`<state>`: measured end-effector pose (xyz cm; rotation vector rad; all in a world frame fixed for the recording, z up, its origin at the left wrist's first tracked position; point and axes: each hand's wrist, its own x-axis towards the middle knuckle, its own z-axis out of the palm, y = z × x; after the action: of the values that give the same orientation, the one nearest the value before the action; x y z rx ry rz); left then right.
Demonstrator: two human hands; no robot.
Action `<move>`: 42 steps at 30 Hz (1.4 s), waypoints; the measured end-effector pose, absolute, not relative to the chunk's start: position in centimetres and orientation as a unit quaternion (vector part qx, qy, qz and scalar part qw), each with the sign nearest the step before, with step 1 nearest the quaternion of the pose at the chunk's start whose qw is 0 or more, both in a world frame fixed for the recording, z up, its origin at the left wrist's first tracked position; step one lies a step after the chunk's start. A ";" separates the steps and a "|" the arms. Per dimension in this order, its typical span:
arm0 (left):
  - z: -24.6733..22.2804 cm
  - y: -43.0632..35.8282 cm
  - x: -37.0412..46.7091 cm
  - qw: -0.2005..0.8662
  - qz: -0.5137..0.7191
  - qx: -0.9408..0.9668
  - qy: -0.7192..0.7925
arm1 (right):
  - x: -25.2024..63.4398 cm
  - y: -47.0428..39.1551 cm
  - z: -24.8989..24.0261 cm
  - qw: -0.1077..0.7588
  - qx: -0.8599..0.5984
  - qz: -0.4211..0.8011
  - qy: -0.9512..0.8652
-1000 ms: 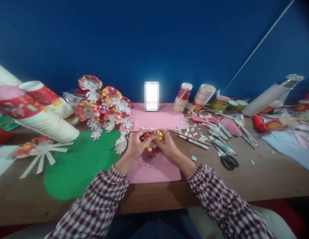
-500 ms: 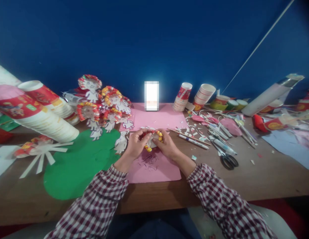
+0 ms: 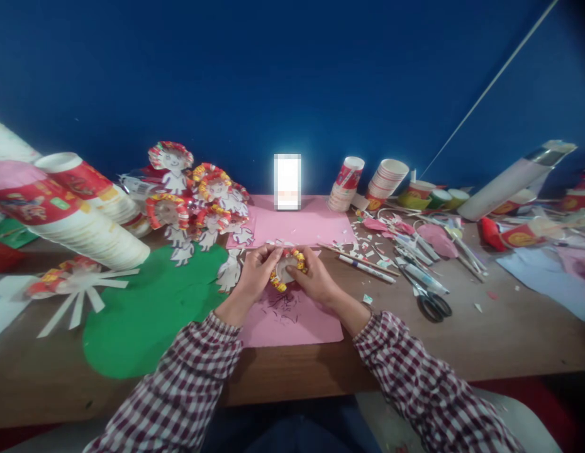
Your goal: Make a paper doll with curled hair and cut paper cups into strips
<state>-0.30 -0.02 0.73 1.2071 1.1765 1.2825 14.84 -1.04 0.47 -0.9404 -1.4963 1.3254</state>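
Between my hands is a small ring-shaped paper piece [image 3: 279,281] with a curled yellow and red rim and a pale middle. My left hand [image 3: 257,272] pinches its left side, and my right hand [image 3: 316,275] grips the right side with the thumb over the front. Below them lies a pink sheet [image 3: 292,330] with dark marks on it. Just left of my left hand is a white paper cutout [image 3: 229,270] with a dark outline.
Paper lion figures [image 3: 172,165] and a green sheet [image 3: 151,314] are on the left, beside long cup stacks [image 3: 104,236]. Scissors [image 3: 431,303], a marker [image 3: 367,268], paper scraps and more cups [image 3: 387,182] lie to the right. A bright blurred rectangle [image 3: 287,182] stands at the back.
The ring-shaped piece has turned a little in my hands, and more of its lower left rim shows. My fingers have shifted slightly on it.
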 end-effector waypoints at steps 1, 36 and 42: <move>0.6 0.0 -0.3 0.487 0.528 0.495 0.489 | 14.8 -1.0 0.5 0.448 -0.382 0.532 -0.608; 1.1 -0.3 -0.1 0.423 0.504 0.572 0.489 | 14.8 -1.1 0.6 0.425 -0.405 0.526 -0.615; 0.5 -0.1 -0.2 0.439 0.512 0.560 0.481 | 14.7 -1.5 0.7 0.432 -0.373 0.573 -0.588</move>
<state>-0.17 -0.06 0.45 1.3916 1.1953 1.2729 14.73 -1.45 0.69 -0.9301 -1.4662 1.4292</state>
